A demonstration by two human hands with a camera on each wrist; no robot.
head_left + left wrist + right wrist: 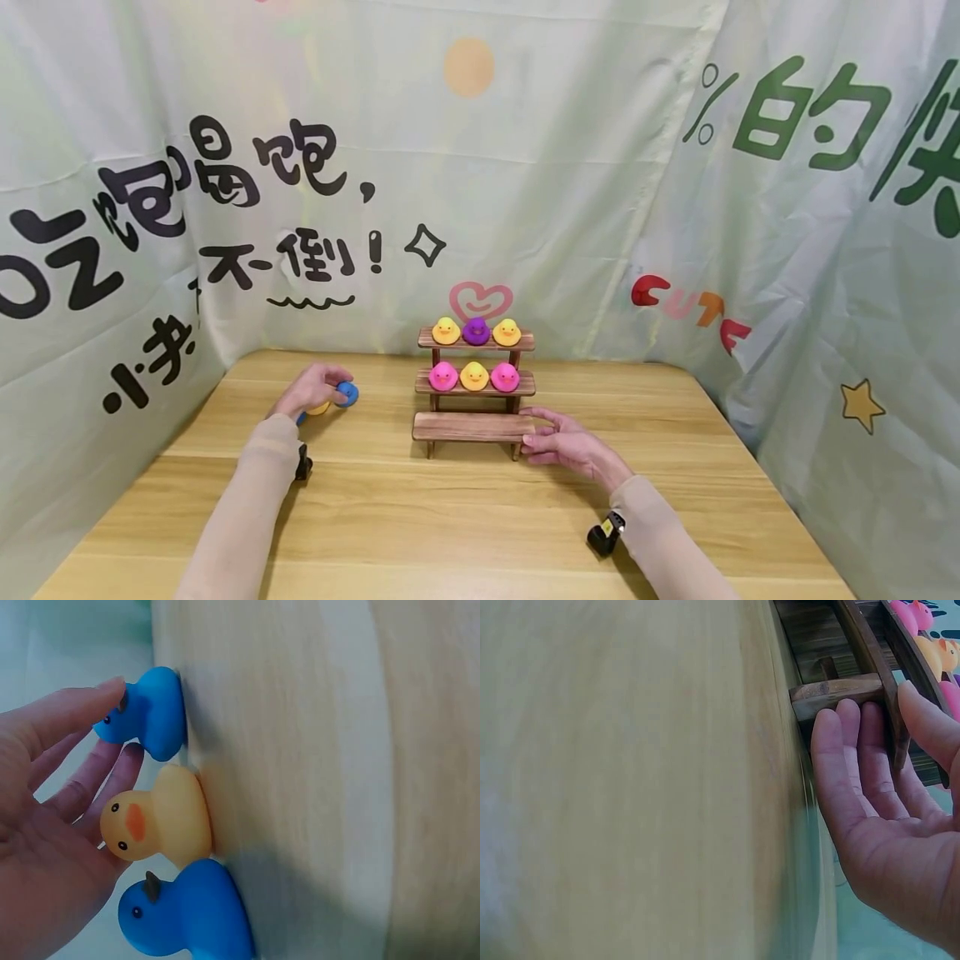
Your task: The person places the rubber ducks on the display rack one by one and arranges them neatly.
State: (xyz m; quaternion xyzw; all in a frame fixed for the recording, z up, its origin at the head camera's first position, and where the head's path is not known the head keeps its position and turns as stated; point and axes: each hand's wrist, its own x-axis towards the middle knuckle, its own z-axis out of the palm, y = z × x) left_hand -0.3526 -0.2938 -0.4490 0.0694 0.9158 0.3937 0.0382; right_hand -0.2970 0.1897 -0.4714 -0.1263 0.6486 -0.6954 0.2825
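My left hand [315, 390] is at the left of the table, with its thumb and fingers pinching a blue rubber duck [161, 712] by the head. In the left wrist view the duck's base is right at the tabletop. Beside it stand a yellow duck [163, 817] and another blue duck [196, 915], in one row under the palm. My right hand [566, 446] holds the right end of the bottom shelf of a three-tier wooden stand [472, 427]. Its thumb lies along the plank's edge and its fingers reach behind the stand's end [840, 691].
On the top shelf sit two yellow ducks [446, 332] around a purple one [476, 332]. The middle shelf holds two pink ducks [443, 377] with a yellow one [474, 377] between. A printed cloth [525, 183] hangs around the wooden table [420, 525] at the back and sides.
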